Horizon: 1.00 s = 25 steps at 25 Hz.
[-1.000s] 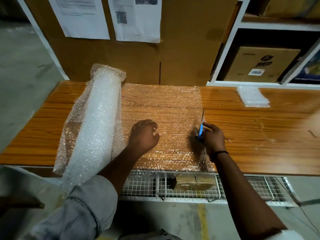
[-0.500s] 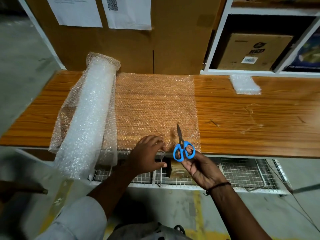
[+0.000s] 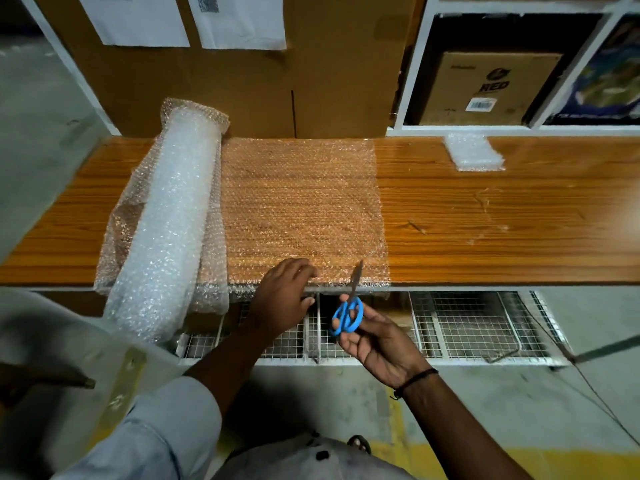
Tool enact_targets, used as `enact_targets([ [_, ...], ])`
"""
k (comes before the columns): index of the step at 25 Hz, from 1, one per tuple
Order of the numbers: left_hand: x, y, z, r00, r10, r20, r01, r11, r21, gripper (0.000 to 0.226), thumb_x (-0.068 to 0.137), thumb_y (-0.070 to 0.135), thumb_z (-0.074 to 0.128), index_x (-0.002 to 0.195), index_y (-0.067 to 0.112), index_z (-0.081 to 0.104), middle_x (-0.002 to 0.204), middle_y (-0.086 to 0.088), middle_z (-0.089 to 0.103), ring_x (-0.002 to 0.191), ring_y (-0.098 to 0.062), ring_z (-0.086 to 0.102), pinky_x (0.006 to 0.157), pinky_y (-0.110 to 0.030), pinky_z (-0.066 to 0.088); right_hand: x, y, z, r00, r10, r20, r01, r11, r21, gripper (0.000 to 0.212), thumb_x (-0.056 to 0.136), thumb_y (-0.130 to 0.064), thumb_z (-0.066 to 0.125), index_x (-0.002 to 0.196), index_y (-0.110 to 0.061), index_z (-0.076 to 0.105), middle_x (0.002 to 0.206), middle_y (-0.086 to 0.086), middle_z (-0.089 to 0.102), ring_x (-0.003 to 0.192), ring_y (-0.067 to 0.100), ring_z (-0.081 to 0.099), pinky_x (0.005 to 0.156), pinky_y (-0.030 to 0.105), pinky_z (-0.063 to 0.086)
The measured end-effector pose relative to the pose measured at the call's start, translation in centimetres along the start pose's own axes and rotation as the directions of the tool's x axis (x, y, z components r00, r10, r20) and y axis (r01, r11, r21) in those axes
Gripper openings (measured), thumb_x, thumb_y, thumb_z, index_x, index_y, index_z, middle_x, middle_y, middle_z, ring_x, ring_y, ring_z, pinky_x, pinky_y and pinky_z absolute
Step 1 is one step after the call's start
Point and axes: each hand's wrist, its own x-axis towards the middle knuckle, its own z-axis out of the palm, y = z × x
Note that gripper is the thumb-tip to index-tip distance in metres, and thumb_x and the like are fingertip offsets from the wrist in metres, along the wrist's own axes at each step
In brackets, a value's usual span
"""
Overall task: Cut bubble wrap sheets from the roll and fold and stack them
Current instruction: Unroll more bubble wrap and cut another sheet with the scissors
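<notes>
A thick bubble wrap roll (image 3: 162, 216) lies on the left of the wooden table (image 3: 485, 230). Its loose end is spread flat to the right as a sheet (image 3: 301, 202) that reaches the table's near edge. My left hand (image 3: 282, 299) grips that near edge of the sheet, fingers curled over it. My right hand (image 3: 374, 337) holds blue-handled scissors (image 3: 348, 311) just off the table edge. Their blades point away from me over the sheet's near right part. A small folded bubble wrap stack (image 3: 472, 152) sits at the table's far right.
Large cardboard boxes (image 3: 242, 81) with papers taped on stand against the table's back. A white shelf unit (image 3: 519, 64) at the back right holds more boxes. Below the table's near edge runs a white wire rack (image 3: 467, 323).
Both hands came back from the middle of the sheet to its near edge. The scissors turned, handles now toward me and blades pointing away. My left hand now grips the sheet's edge.
</notes>
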Motion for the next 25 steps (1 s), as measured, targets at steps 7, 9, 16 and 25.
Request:
enact_targets([
  [7, -0.3, -1.0, -0.1, 0.994, 0.077, -0.079, -0.066, 0.988, 0.137, 0.066, 0.071, -0.009, 0.060, 0.132, 0.016, 0.060, 0.138, -0.009, 0.058, 0.127, -0.032, 0.055, 0.107, -0.049, 0.045, -0.8, 3.1, 0.7, 0.995, -0.047, -0.087, 0.029, 0.978, -0.206, 0.080, 0.055, -0.030, 0.104, 0.124, -0.006, 0.073, 0.107, 0.023, 0.072, 0.073, 0.020, 0.071, 0.059, 0.025, 0.060],
  [9, -0.6, -1.4, 0.0, 0.987, 0.106, -0.124, -0.091, 0.988, 0.122, 0.060, 0.074, -0.005, 0.060, 0.130, 0.017, 0.063, 0.134, -0.007, 0.062, 0.123, -0.029, 0.058, 0.105, -0.048, 0.047, -1.2, 3.7, 0.6, 0.996, -0.047, -0.081, 0.025, 0.968, -0.251, 0.080, 0.060, -0.040, 0.101, 0.124, -0.004, 0.071, 0.095, 0.017, 0.068, 0.070, 0.018, 0.067, 0.059, 0.023, 0.058],
  [16, -1.0, -2.0, 0.2, 0.956, 0.178, -0.231, -0.169, 0.984, 0.059, 0.035, 0.083, 0.010, 0.079, 0.117, 0.019, 0.075, 0.121, -0.002, 0.074, 0.109, -0.024, 0.069, 0.100, -0.044, 0.049, -2.9, 4.7, 1.2, 0.975, -0.144, -0.167, 0.046, 0.874, -0.484, 0.046, 0.093, -0.053, 0.070, 0.110, -0.010, 0.074, 0.086, 0.019, 0.064, 0.069, 0.022, 0.059, 0.060, 0.030, 0.041],
  [25, -1.5, -1.4, 0.8, 0.941, 0.149, -0.302, -0.174, 0.983, -0.056, 0.028, 0.084, 0.009, 0.079, 0.111, 0.017, 0.078, 0.111, -0.002, 0.078, 0.100, -0.023, 0.074, 0.087, -0.039, 0.057, -0.8, 5.4, 3.9, 0.938, -0.276, -0.209, 0.074, 0.750, -0.657, 0.041, 0.080, -0.060, 0.073, 0.085, -0.020, 0.075, 0.080, 0.018, 0.068, 0.066, 0.024, 0.060, 0.057, 0.030, 0.039],
])
